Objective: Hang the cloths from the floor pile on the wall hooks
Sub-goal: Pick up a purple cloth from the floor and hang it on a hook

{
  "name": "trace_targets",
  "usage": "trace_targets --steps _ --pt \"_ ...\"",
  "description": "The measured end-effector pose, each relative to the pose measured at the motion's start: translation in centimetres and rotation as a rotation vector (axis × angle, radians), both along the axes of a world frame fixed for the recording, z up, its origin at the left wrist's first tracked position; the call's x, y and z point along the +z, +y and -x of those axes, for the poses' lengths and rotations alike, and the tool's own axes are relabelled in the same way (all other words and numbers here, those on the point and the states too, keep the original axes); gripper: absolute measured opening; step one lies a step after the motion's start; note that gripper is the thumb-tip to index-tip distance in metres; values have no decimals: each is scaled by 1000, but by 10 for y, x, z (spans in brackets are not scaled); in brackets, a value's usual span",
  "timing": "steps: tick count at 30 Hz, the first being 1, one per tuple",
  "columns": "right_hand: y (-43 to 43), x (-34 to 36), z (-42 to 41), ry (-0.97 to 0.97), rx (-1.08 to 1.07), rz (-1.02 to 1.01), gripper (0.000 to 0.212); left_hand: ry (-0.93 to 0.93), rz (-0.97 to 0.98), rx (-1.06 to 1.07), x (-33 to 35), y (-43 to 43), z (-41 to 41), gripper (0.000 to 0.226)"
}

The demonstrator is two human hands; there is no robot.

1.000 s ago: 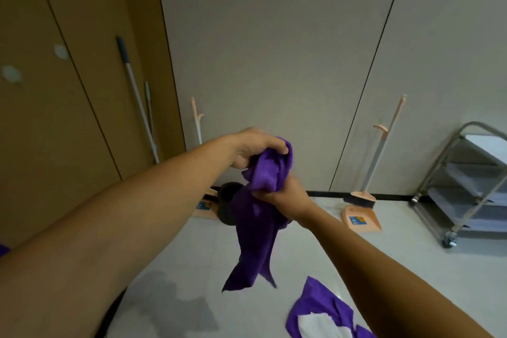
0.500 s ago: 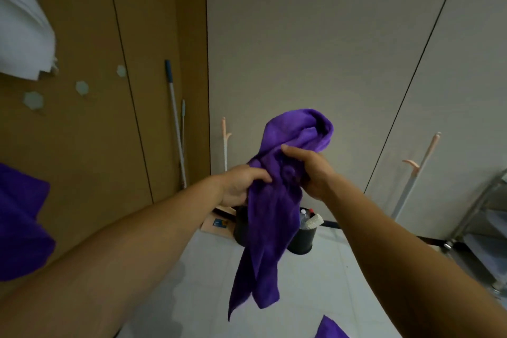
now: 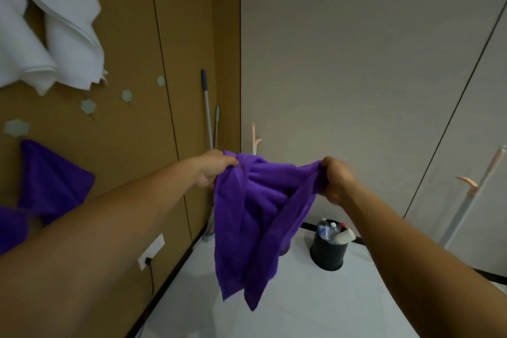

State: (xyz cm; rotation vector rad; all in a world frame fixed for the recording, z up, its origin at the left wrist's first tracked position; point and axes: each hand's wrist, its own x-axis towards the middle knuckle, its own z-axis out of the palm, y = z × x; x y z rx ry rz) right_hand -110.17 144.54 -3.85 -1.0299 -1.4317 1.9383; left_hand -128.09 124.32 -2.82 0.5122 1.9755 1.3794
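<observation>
A purple cloth [image 3: 255, 217] hangs in front of me, stretched between both hands. My left hand [image 3: 212, 171] grips its left top edge and my right hand [image 3: 336, 181] grips its right top edge. On the brown wall to my left hang white cloths [image 3: 63, 25] and a purple cloth [image 3: 52, 181]. Pale hexagonal wall hooks [image 3: 88, 106] with nothing on them sit between them. The floor pile is out of view.
A mop handle [image 3: 207, 110] leans in the corner. A black bin [image 3: 327, 251] with bottles and a cup stands on the white floor. A peach dustpan handle [image 3: 472, 186] leans on the grey wall at right. A wall socket [image 3: 151, 252] with a cable sits low.
The view has turned left and up toward the brown wall. My hands have moved apart and spread the bunched purple cloth between them.
</observation>
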Motion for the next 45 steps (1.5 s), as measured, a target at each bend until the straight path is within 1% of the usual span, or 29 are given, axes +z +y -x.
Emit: trace_targets --steps 3,4,5,6,7,9,10,11,12,14,15,17,19,20,23,24,26,28,29,31,33,34,35,36,38,40,42,44,45 --pt "16 3 -2 200 18 26 6 37 12 97 10 -11 8 23" --pt "19 2 -2 277 49 15 16 11 -35 124 14 -13 10 22" --pt "19 -3 -1 282 97 -25 32 -29 -104 142 18 -13 11 20" --pt "17 -8 -1 195 146 -101 44 -74 -179 148 22 -13 11 18" --pt "13 -13 -2 54 199 -188 48 -113 -238 143 26 -13 10 16" --pt "14 -20 -2 -148 272 -316 34 -165 -278 86 33 -16 8 14" --pt "18 -19 -2 -175 272 -357 25 -171 -264 47 36 -19 7 12" --pt "25 -17 -1 -163 248 -386 21 -167 -248 22 37 -22 7 13" --pt "32 -13 0 -129 209 -381 21 -164 -235 26 37 -25 8 14" --pt "43 -10 -1 -90 141 -363 23 -125 -225 123 36 -28 10 13" --pt "46 -12 -2 -121 128 -392 23 -70 -206 189 36 -28 10 14" --pt "48 -22 -4 -266 134 -531 23 54 -157 279 34 -27 10 15" --pt "44 -30 -3 -337 141 -580 22 105 -160 313 33 -23 5 12" --pt "41 -33 -2 -324 138 -528 24 100 -183 322 33 -21 2 10" --pt "33 -36 3 -114 44 -194 27 91 -230 331 39 -14 -5 11" --pt "32 -35 4 -62 53 -139 22 96 -237 336 42 -14 -6 10" --pt "30 -34 3 -36 160 -171 13 115 -248 367 46 -14 -5 8" --pt "31 -37 1 -78 238 -282 6 135 -257 405 49 -14 -5 8" --pt "35 -41 1 -127 242 -335 10 142 -262 427 49 -14 -6 9" --pt "45 -45 -3 -275 202 -450 6 146 -271 478 49 -15 -8 11" --pt "54 -47 -9 -469 179 -588 18 126 -269 512 47 -19 -9 10" --pt "57 -46 -12 -507 170 -607 25 109 -264 516 46 -22 -9 9" --pt "58 -44 -15 -499 151 -586 28 89 -262 517 45 -25 -9 8" --pt "58 -39 -18 -426 127 -510 29 66 -268 521 45 -28 -9 5" --pt "59 -27 -19 -196 85 -245 23 30 -300 555 45 -35 -8 1" --pt "59 -12 -20 -11 78 -57 24 15 -316 593 46 -40 -7 3" --pt "59 -1 -20 93 89 -1 31 9 -310 603 47 -44 -6 5" --pt "57 8 -18 101 73 -41 31 15 -273 604 46 -45 -5 8" --pt "55 12 -17 91 55 -87 27 24 -246 609 45 -45 -4 10"
